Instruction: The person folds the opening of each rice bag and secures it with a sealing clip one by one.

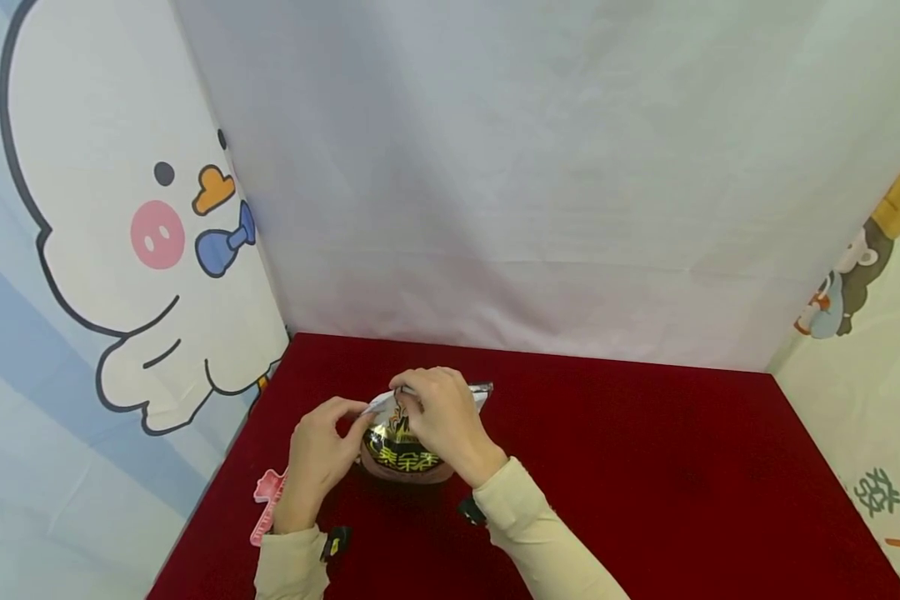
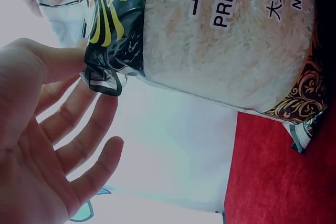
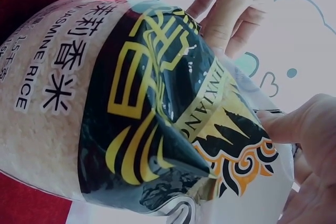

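Observation:
A clear-windowed bag of jasmine rice [image 1: 403, 457] stands on the red cloth, its black and gold top upward. White grains show through its lower part [image 2: 226, 51]. At the bag's upper left corner, my left hand [image 1: 318, 457] pinches the folded edge between thumb and fingers; its other fingers are loosely bent in the left wrist view. My right hand [image 1: 450, 421] grips the top edge nearer the middle, with its thumb [image 3: 278, 125] on the printed side and fingers behind. The bag's top is creased and leans in the right wrist view. Its far right corner sticks out past my right hand.
A pink plastic piece [image 1: 268, 504] with a shaped end lies left of my left forearm, partly covered by it. The red cloth [image 1: 645, 467] spreads to the right. Pale curtains [image 1: 540, 208] with cartoon prints enclose the table at the back and sides.

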Demonstrator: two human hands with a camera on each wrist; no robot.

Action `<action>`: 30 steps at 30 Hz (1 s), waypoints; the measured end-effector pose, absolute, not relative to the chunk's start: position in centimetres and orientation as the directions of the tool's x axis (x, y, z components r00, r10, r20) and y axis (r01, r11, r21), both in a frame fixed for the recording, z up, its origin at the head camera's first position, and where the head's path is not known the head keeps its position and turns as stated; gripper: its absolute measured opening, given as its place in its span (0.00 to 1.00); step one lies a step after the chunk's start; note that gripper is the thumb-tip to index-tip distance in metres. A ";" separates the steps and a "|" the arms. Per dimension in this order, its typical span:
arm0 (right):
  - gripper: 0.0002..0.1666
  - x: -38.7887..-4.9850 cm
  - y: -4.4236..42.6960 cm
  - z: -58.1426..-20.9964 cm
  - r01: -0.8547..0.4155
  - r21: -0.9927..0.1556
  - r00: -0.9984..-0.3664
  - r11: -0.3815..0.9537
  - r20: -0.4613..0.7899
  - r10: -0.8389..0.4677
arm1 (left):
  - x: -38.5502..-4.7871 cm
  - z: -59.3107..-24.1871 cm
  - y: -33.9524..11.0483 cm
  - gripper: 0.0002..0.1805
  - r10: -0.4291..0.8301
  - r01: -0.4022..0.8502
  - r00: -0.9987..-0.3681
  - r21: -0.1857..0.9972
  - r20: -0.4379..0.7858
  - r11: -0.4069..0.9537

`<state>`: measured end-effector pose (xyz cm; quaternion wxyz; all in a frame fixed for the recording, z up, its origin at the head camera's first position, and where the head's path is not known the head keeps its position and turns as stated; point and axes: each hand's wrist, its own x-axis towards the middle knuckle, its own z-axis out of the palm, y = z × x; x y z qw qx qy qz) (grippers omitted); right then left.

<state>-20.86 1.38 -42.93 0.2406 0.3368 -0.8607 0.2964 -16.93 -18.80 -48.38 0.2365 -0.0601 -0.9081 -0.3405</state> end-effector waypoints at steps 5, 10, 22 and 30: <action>0.08 -20.8 1.4 -43.0 -0.730 -0.350 -0.650 0.587 0.621 -0.438 | -16.7 -48.2 -19.0 0.09 -0.069 0.206 -0.909 0.587 0.411 0.783; 0.08 -20.9 1.4 -43.0 -0.725 -0.355 -0.656 0.590 0.617 -0.435 | -16.6 -48.0 -19.0 0.09 -0.065 0.192 -0.916 0.575 0.397 0.795; 0.09 -21.2 1.5 -43.1 -0.720 -0.367 -0.660 0.589 0.624 -0.418 | -16.2 -47.6 -20.0 0.11 -0.073 0.114 -0.958 0.602 0.276 0.791; 0.09 -21.3 1.5 -43.2 -0.723 -0.375 -0.659 0.580 0.625 -0.419 | -15.9 -47.2 -20.4 0.12 -0.074 0.077 -0.975 0.626 0.211 0.776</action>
